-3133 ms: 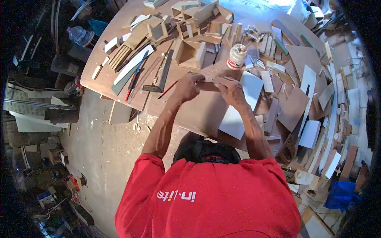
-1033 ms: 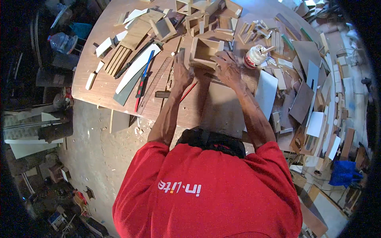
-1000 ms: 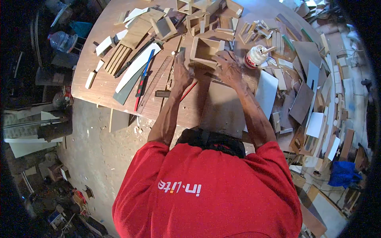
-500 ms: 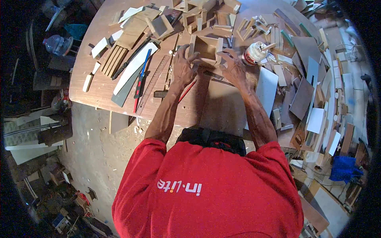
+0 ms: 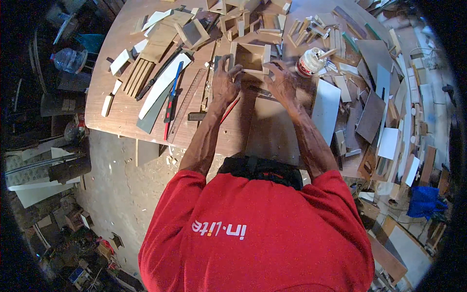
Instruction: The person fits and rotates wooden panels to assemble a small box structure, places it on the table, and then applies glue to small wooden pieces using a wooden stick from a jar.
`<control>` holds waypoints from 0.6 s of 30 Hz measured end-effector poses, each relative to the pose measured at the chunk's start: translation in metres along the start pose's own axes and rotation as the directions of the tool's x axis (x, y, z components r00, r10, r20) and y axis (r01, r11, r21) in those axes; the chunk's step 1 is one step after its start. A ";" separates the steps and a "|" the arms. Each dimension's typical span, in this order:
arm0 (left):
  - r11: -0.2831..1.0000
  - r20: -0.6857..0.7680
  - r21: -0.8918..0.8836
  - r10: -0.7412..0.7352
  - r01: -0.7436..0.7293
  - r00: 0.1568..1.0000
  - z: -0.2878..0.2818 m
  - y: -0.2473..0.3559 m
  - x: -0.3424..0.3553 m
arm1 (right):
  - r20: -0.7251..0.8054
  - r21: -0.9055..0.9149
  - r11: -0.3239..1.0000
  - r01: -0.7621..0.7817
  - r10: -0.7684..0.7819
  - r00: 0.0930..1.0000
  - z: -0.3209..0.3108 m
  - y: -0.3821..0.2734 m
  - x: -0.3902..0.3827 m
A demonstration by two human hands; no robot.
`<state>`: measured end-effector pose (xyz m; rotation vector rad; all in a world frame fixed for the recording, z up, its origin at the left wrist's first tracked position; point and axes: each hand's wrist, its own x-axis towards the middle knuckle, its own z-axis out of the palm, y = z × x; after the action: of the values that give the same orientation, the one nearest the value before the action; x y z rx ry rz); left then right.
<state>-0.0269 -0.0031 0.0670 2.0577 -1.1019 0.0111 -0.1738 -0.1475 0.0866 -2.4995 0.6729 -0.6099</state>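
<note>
A small open wooden box (image 5: 246,48) stands on the worktable between my two hands. My left hand (image 5: 225,83) grips its left side near the front corner, with the fingers curled toward the wall. On the opposite side my right hand (image 5: 282,82) holds the right front corner, fingers bent against it. Just right of that hand is a glue jar (image 5: 311,62) with a stick standing in its mouth. A dark hammer head (image 5: 196,117) lies beside my left forearm, next to a red pencil (image 5: 229,110).
Left on the worktable (image 5: 116,127) lie a blue handsaw-like tool (image 5: 176,82), a red-and-black cutter (image 5: 170,109), a clear ruler (image 5: 187,104) and white strips. More small wooden boxes (image 5: 236,24) sit at the far side. Board offcuts (image 5: 372,117) crowd the right.
Both hands stay on the box, with only slight finger shifts. The whole view has moved a little; the box itself looks nearly unmoved on the table.
</note>
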 end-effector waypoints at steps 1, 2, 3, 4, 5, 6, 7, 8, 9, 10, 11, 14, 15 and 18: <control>1.000 -0.001 0.002 -0.001 0.001 1.000 0.000 0.000 -0.001 | -0.010 0.018 1.000 0.008 -0.008 1.000 0.000 -0.001 -0.001; 1.000 -0.013 -0.001 0.005 -0.005 1.000 0.000 -0.001 -0.001 | -0.021 0.036 0.999 0.016 -0.016 1.000 0.001 -0.001 -0.001; 1.000 -0.025 -0.004 0.011 -0.011 1.000 0.000 -0.001 -0.002 | -0.020 0.037 0.999 0.018 -0.018 1.000 0.001 -0.002 -0.001; 1.000 -0.024 -0.005 0.012 -0.012 1.000 -0.002 0.001 -0.001 | -0.039 0.011 1.000 0.027 -0.027 0.999 0.001 -0.002 -0.002; 1.000 0.016 0.015 0.012 -0.013 1.000 -0.003 0.003 -0.001 | -0.057 -0.015 0.999 0.035 -0.036 0.998 0.000 -0.002 -0.002; 0.999 0.057 0.035 0.012 -0.014 0.998 -0.004 0.006 -0.002 | -0.058 -0.016 0.999 0.033 -0.034 0.998 -0.001 -0.001 -0.003; 0.999 0.054 0.037 0.011 -0.013 0.998 -0.004 0.006 -0.003 | -0.049 0.008 0.999 0.032 -0.032 0.998 -0.003 -0.003 -0.002; 1.000 -0.018 -0.010 0.008 -0.008 1.000 -0.001 0.007 -0.005 | -0.040 0.032 0.999 0.030 -0.029 0.999 -0.004 -0.005 -0.003; 0.998 -0.090 -0.057 0.002 -0.007 0.996 0.001 0.007 -0.006 | -0.040 0.033 0.999 0.031 -0.030 0.999 -0.003 -0.005 -0.005; 0.998 -0.093 -0.056 0.001 -0.007 0.996 0.004 0.001 -0.008 | -0.078 0.091 0.995 -0.046 0.053 0.996 0.000 -0.005 -0.008; 0.987 -0.108 -0.161 -0.043 0.025 0.993 0.009 -0.009 -0.015 | -0.106 0.155 0.981 -0.120 0.137 0.985 0.003 -0.006 -0.011; 0.983 -0.212 -0.174 -0.089 0.052 0.973 0.023 -0.029 -0.031 | -0.050 0.167 0.967 -0.190 0.201 0.978 0.013 -0.004 -0.022; 0.948 -0.042 -0.245 -0.221 0.205 0.974 0.022 -0.037 -0.034 | -0.046 0.169 0.968 -0.186 0.196 0.979 0.018 -0.002 -0.023; 0.903 0.203 -0.213 -0.332 0.373 0.921 0.017 -0.022 -0.029 | 0.176 0.082 0.965 -0.249 0.232 0.957 0.023 0.013 -0.024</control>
<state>-0.0348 0.0133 0.0315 2.0244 -0.7607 -0.4628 -0.1851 -0.1367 0.0548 -2.2953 0.8434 -0.3346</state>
